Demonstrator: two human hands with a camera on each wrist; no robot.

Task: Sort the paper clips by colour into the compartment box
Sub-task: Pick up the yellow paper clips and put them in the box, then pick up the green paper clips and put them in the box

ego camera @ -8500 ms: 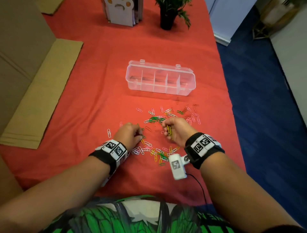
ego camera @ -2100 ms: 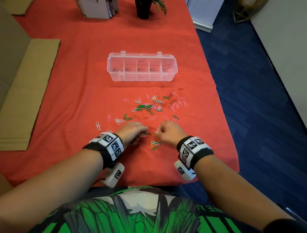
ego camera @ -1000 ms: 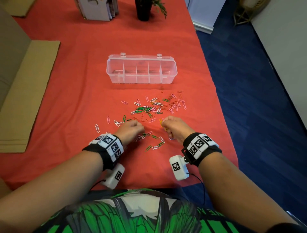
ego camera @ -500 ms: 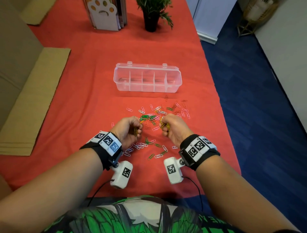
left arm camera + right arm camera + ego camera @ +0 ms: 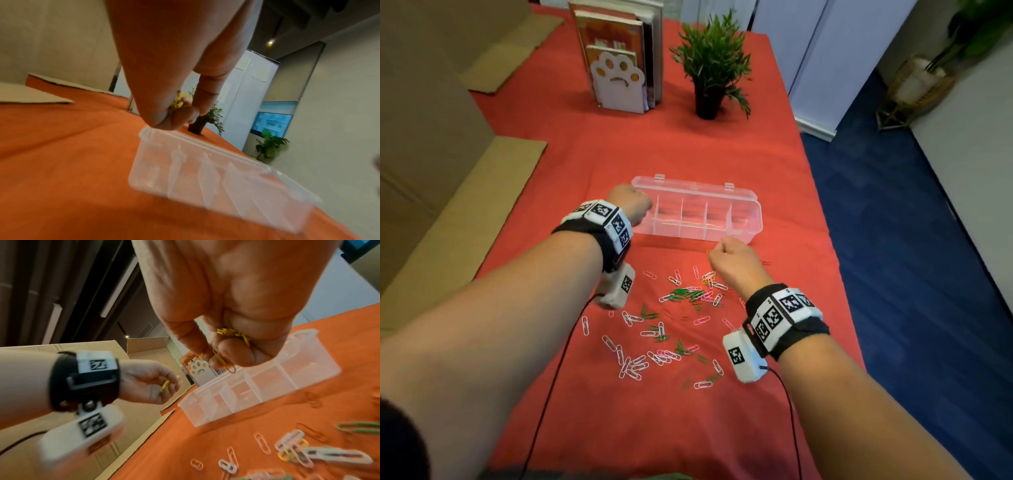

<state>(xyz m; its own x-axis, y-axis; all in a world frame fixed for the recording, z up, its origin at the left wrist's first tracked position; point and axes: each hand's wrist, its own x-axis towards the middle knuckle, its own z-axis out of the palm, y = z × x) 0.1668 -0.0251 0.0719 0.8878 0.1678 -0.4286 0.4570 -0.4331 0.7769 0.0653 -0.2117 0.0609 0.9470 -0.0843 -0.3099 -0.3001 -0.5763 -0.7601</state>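
A clear compartment box point(image 5: 751, 224) point(image 5: 236, 177) point(image 5: 308, 363) lies open on the red cloth, its compartments bare. My left hand point(image 5: 631, 202) point(image 5: 179, 116) point(image 5: 158, 391) hovers at the box's left end, fingers curled round yellow paper clips point(image 5: 176, 101) point(image 5: 164, 387). My right hand point(image 5: 726, 255) point(image 5: 228, 353) is raised just in front of the box's near wall, gripping a bunch of yellow paper clips point(image 5: 230, 335), one dangling. Loose paper clips point(image 5: 674, 315) point(image 5: 296, 449) in white, green, pink and orange lie scattered nearer to me.
A potted plant point(image 5: 710, 68) and a book stand with a paw cut-out point(image 5: 618, 80) stand at the far end. Flat cardboard point(image 5: 458, 219) lies along the left edge. The table's right edge drops to blue carpet point(image 5: 914, 240).
Both hands have lifted from the clip pile and moved forward to the box, each still holding yellow clips. The head view has tilted up toward the far end.
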